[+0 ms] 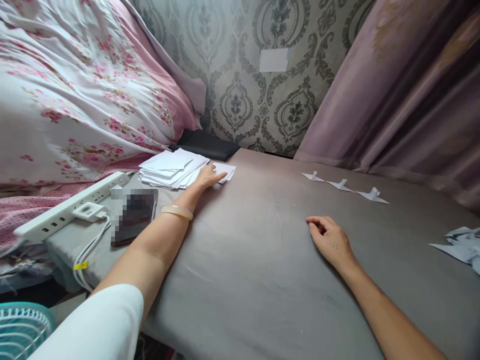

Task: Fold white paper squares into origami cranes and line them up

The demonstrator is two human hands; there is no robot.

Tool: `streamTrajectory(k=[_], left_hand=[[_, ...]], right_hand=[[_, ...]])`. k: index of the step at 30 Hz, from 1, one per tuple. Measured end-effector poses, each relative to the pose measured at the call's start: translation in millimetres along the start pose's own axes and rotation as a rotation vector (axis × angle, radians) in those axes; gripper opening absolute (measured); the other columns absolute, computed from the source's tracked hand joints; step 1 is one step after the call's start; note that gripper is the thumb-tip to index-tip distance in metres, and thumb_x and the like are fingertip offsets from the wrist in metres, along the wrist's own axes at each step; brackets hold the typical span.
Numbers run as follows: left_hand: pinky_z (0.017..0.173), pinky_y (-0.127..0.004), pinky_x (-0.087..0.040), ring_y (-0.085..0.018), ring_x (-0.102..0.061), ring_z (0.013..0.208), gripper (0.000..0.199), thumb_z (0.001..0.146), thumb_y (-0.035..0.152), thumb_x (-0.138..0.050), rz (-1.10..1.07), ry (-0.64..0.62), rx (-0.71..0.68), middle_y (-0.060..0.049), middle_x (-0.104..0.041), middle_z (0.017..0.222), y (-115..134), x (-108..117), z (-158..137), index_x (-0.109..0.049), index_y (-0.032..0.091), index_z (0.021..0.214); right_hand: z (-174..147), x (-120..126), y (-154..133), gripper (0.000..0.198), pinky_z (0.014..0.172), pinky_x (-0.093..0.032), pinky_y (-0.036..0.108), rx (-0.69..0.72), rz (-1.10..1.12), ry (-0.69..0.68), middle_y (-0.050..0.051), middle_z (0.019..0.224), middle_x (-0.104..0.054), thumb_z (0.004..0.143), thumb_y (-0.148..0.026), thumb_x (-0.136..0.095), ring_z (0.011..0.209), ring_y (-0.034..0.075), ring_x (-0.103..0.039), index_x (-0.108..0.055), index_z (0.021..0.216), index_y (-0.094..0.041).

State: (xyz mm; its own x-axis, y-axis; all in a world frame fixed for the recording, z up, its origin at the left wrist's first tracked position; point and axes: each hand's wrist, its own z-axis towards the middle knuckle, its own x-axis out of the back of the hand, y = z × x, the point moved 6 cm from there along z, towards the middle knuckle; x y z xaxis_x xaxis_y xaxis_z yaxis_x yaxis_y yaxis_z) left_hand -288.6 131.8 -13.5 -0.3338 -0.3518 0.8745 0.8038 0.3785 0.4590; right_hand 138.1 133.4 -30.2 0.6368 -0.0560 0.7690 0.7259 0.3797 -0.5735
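My left hand (210,176) reaches to the right end of a pile of white paper sheets (168,167). Its thumb and fingers are spread over a few sheets (228,172) that stick out there; none is lifted. A pale bangle (176,212) circles that wrist. On the grey cloth, to the right of the middle, rests my right hand (330,242), its fingers curled in and nothing visible in them. Beyond it lie three small folded white paper pieces (340,185) in a slanting row.
At the right edge is a heap of folded paper (465,245). On the left are a white power strip (75,205), a charger (88,211) with cables and a dark phone-like device (137,215). A black flat object (210,144) lies behind the pile, and a teal fan (26,327) stands below.
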Motion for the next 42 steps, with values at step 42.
streamTrajectory(k=[42], left_hand=[[0.08,-0.035,-0.054,-0.022,-0.067,0.088,0.035,0.085,0.04,-0.044,-0.351,0.334,-0.303,-0.005,-0.071,0.097,84,29,-53,-0.064,0.02,0.107]], right_hand=[[-8,5,-10,0.022,0.075,-0.047,0.03,-0.015,0.201,0.061,0.006,0.09,-0.067,0.083,-0.026,-0.048,0.07,0.014,-0.059,-0.066,0.093,-0.018]])
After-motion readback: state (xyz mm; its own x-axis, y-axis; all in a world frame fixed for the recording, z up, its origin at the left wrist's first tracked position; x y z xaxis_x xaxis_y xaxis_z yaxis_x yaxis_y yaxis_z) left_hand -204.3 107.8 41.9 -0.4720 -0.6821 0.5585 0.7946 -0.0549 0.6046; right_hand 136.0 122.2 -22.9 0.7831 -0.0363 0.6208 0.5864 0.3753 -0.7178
